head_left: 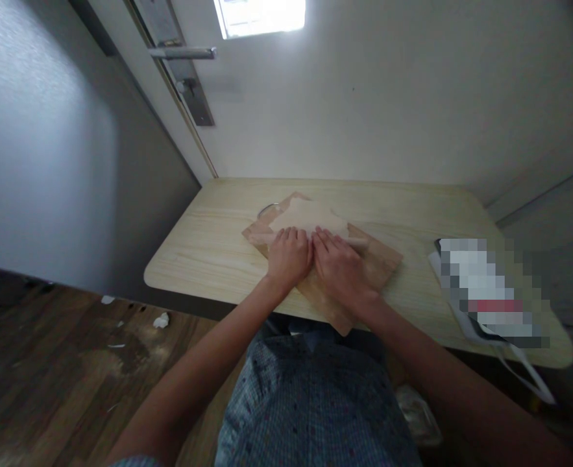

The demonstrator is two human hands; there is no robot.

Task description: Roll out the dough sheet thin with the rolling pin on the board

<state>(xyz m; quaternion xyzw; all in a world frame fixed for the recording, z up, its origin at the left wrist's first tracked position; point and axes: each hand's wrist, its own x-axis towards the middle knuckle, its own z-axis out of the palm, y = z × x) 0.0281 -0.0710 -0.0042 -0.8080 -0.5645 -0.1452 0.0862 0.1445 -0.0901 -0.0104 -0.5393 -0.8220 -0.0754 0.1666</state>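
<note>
A brown wooden board (374, 263) lies tilted on the pale wooden table (208, 246). On it is a flattened sheet of pale dough (310, 215). A thin wooden rolling pin (359, 241) lies across the dough's near edge. My left hand (289, 256) and my right hand (339, 266) rest side by side on top of the pin, palms down, fingers stretched out flat and pressing on it. Most of the pin is hidden under the hands.
A blurred-out item (485, 292) with a white strap lies at the table's right end. A metal ring (267, 209) sticks out from behind the board. A door with a lever handle (183, 53) stands at the back left. Scraps litter the wood floor (47, 363).
</note>
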